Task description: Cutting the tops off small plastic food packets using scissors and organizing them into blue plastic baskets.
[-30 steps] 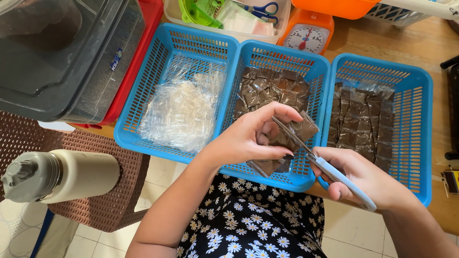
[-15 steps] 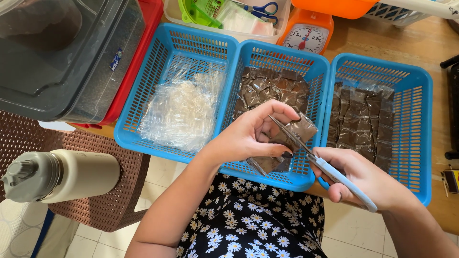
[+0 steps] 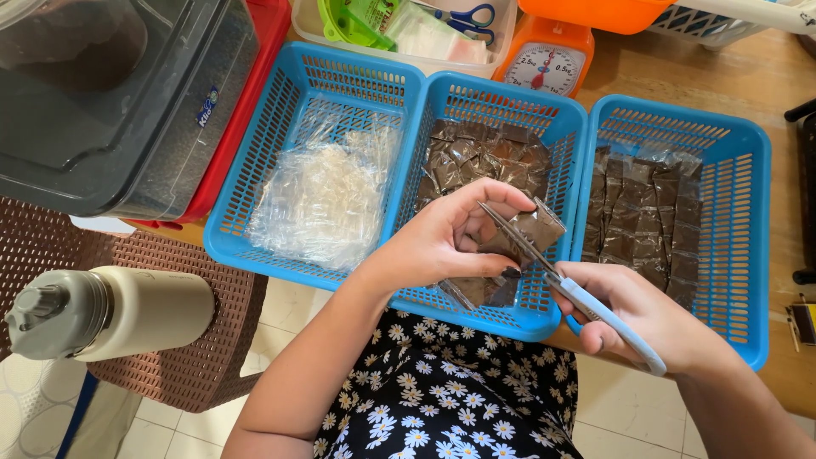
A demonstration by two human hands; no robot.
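My left hand (image 3: 442,238) holds a small clear packet of dark brown stuff (image 3: 534,231) over the middle blue basket (image 3: 510,100). My right hand (image 3: 642,314) grips light blue-handled scissors (image 3: 586,302), whose blades cross the packet's edge. The middle basket holds several similar brown packets (image 3: 476,157). The left blue basket (image 3: 340,81) holds a heap of empty clear plastic bags (image 3: 319,191). The right blue basket (image 3: 731,170) holds rows of joined brown packets (image 3: 637,212).
A dark lidded bin (image 3: 110,93) rests on a red crate at the left. An orange kitchen scale (image 3: 548,64) and a white tray with blue scissors (image 3: 463,17) stand behind the baskets. A cream bottle (image 3: 110,310) lies on a brown woven stool (image 3: 51,246).
My left hand has curled a little tighter around the packet. The scissors stay at the packet's edge with barely any shift.
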